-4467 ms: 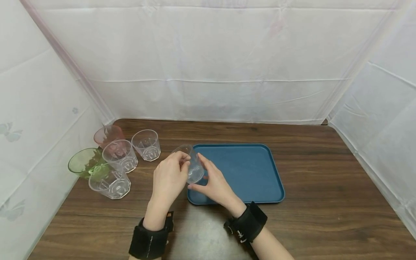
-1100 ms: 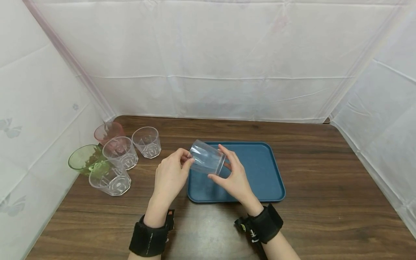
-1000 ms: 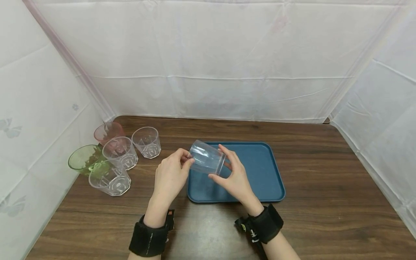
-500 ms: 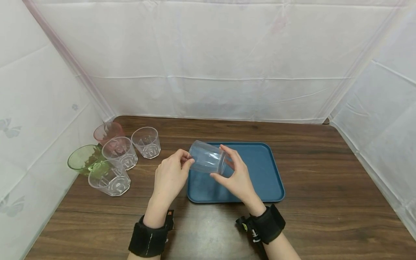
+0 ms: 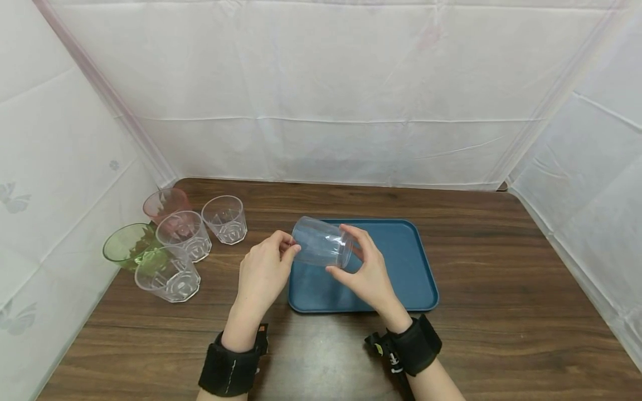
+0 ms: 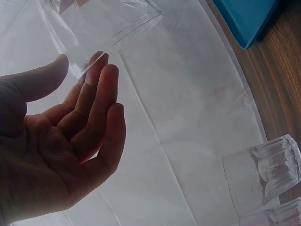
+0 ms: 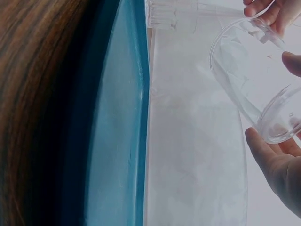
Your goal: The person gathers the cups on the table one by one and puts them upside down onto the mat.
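Note:
A clear plastic cup [image 5: 318, 242] is held on its side above the left part of a blue tray [image 5: 401, 270]. My left hand [image 5: 262, 273] pinches its rim between thumb and fingers; the left wrist view shows the rim [image 6: 136, 29] at the fingertips. Around the base end, my right hand [image 5: 367, 273] grips the cup with thumb below and fingers above. In the right wrist view the cup [image 7: 240, 77] has its mouth toward the left hand [image 7: 277, 14] and its base by the right fingers [image 7: 263, 148].
To the left stand three clear glasses, one of them [image 5: 225, 223] nearest the tray, with a pink glass [image 5: 165, 205] and a green glass [image 5: 122, 248] by the sheet wall [image 5: 55, 223]. Brown wooden table [image 5: 501, 278] extends right of the tray.
Since the earliest frame, the cup has turned from tilted upright to lying sideways, and my right hand has moved right with its base. In the last second it shifts slightly further right.

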The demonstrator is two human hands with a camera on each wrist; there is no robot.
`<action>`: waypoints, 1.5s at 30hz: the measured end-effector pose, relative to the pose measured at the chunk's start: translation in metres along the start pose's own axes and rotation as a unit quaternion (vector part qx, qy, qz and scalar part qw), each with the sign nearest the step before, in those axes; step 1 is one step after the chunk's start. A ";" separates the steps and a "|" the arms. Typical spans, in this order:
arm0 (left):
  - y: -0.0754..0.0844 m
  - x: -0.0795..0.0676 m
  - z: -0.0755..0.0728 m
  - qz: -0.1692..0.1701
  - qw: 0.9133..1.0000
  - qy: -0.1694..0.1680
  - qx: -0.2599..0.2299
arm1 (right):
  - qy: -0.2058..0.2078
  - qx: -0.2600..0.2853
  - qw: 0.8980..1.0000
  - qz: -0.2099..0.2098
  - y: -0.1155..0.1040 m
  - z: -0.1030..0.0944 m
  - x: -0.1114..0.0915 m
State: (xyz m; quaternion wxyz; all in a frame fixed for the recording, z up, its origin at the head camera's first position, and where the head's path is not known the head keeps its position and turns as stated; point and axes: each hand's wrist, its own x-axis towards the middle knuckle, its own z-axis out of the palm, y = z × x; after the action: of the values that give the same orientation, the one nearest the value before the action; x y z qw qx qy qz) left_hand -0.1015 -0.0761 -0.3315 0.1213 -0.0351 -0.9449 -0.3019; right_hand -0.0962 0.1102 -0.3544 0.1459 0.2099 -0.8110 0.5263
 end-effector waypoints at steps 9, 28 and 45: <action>0.001 -0.001 0.001 0.001 1.000 -0.005 0.006 | 0.000 -0.001 1.000 0.007 -0.001 -0.002 -0.001; 0.002 0.000 0.003 0.010 1.000 -0.007 0.021 | -0.005 -0.009 1.000 -0.006 -0.004 -0.009 0.000; 0.003 -0.002 0.006 0.024 0.999 -0.002 0.030 | -0.005 -0.003 1.000 -0.021 -0.006 -0.012 0.001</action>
State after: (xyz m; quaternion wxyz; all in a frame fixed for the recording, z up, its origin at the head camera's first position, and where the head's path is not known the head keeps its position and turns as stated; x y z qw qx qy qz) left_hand -0.1001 -0.0700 -0.3353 0.1274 -0.0544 -0.9528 -0.2701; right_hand -0.0935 0.1193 -0.3443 0.1534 0.2289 -0.8089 0.5193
